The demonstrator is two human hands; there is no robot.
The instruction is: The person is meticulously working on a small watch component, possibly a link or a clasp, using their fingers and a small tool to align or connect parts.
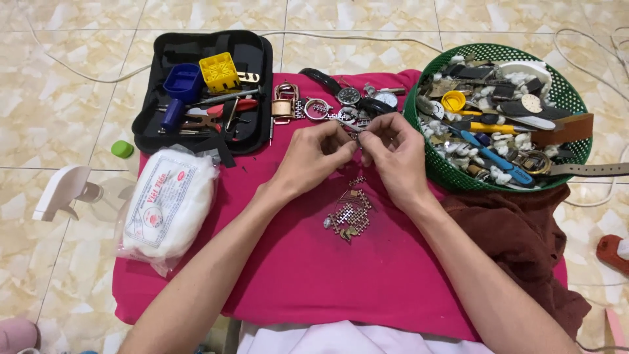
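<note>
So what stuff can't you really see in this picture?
- Head view: the tiny metal piece pinched between left hand and right hand, mostly hidden by fingertips.
- Small parts deep inside the green basket, buried under others.
- Red object, cut off by the right edge.

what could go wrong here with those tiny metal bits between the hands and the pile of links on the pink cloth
1. The left hand and right hand pinch a small metal part over the pink cloth; if it slips it may bounce onto the tiled floor and be hard to find.
2. The loose pile of small metal bracelet links lies just below the wrists, so a forearm could scatter it.
3. The heaped round green plastic basket sits close to the right hand; a bump could spill parts.
</note>
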